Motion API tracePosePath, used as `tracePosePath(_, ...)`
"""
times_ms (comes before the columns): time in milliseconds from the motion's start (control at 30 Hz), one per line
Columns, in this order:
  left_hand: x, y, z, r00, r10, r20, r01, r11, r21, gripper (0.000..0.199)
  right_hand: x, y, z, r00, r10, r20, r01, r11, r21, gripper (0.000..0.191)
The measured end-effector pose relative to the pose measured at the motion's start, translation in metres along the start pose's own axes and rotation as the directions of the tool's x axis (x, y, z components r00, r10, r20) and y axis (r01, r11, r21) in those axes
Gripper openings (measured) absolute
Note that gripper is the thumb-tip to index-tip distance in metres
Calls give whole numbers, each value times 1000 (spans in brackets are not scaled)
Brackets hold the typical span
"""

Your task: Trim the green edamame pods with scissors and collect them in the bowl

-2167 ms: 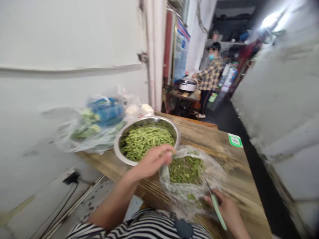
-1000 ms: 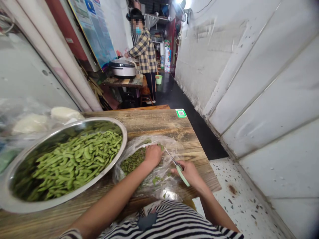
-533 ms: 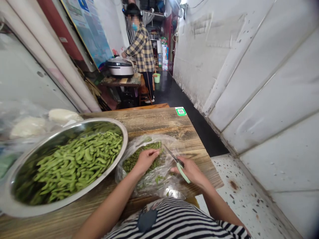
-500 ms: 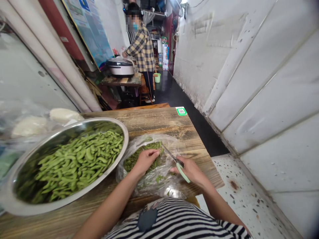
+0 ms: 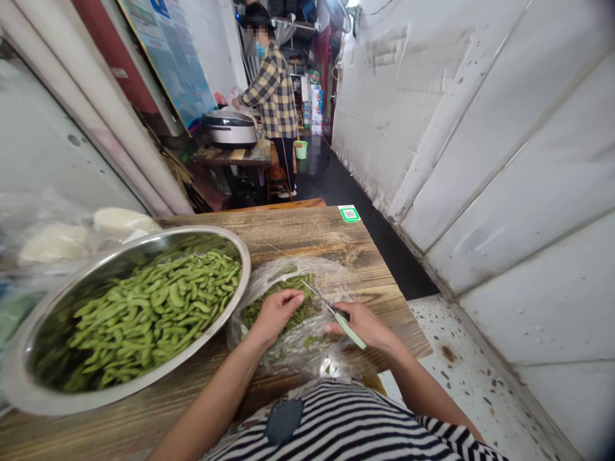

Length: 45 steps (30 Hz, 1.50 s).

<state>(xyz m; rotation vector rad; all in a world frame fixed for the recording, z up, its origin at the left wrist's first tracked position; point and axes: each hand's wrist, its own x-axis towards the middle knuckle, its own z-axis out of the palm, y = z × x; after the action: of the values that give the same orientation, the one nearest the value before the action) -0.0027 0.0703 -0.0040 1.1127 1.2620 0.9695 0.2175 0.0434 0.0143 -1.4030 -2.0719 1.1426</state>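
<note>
My right hand is closed around scissors with pale green handles. Their blades point up and left over a clear plastic bag. Beside the blade tips, my left hand pinches thumb and fingers together; what is between them is too small to make out. Green trimmings lie in the opened bag beneath both hands. Left of the bag stands a wide steel basin holding many green soybean pods.
The wooden table bears a green QR code sticker near its far right corner. Plastic bags with pale contents lie behind the basin. Farther off, a person in a checked shirt stands by a rice cooker. A white wall runs along the right.
The scissors have turned slightly, and their tips have shifted a little left. My left hand has moved slightly left, still pinched. The view has shifted a little.
</note>
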Motion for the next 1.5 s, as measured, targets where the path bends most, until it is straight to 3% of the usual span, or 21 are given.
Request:
tracePosePath(200, 0, 3, 3, 997, -83, -2, 79, 951, -299, 44, 4, 14, 13, 998, 44, -42, -41, 997, 65, 37)
tracePosePath(300, 0, 5, 3, 997, -82, -13, 72, 936, -344, 41, 3, 11, 12, 995, 28, -91, -27, 1000, 16, 34)
tracePosePath(433, -3, 4, 4, 999, -47, -14, 42, 966, -255, 39, -2, -1, 4, 998, 38, -47, -41, 997, -71, 32)
tracePosePath(567, -4, -3, 4, 999, 24, 45, -23, 1000, -22, 34, -6, -13, 1, 999, 33, -18, -34, 997, -70, 38)
tracePosePath(800, -7, 0, -2, 982, 165, 95, -187, 934, 306, 36, -6, -14, 1, 999, -12, -32, 9, 993, -119, 35)
tracePosePath(900, -8, 6, -5, 969, 161, 187, -215, 923, 319, 35, -7, -8, 3, 1000, -17, -18, 15, 991, -133, 31)
tracePosePath(1000, -5, 6, -5, 968, 94, 233, -157, 949, 272, 33, -8, 3, 6, 1000, 14, -12, -15, 991, -134, 33)
tracePosePath(1100, 6, 1, -4, 991, 22, 133, -46, 983, 178, 30, -11, 14, 5, 996, 58, -62, -66, 988, -141, 34)
tracePosePath(1200, 21, -4, -1, 998, 56, 38, -64, 969, 240, 28, -14, 20, 1, 990, 94, -108, -108, 984, -142, 34)
tracePosePath(1267, 30, -6, 2, 990, 130, 46, -137, 886, 443, 28, -15, 22, -1, 985, 127, -119, -144, 979, -145, 34)
tracePosePath(1367, 41, -6, 8, 949, 243, 201, -312, 621, 720, 25, -16, 22, -2, 979, 163, -119, -181, 972, -151, 35)
tracePosePath(1433, 47, -4, 11, 906, 262, 333, -420, 446, 790, 29, -16, 22, -2, 979, 172, -113, -187, 972, -144, 35)
tracePosePath(1500, 51, -1, 14, 884, 215, 414, -466, 342, 816, 26, -16, 23, -1, 978, 176, -110, -190, 972, -135, 35)
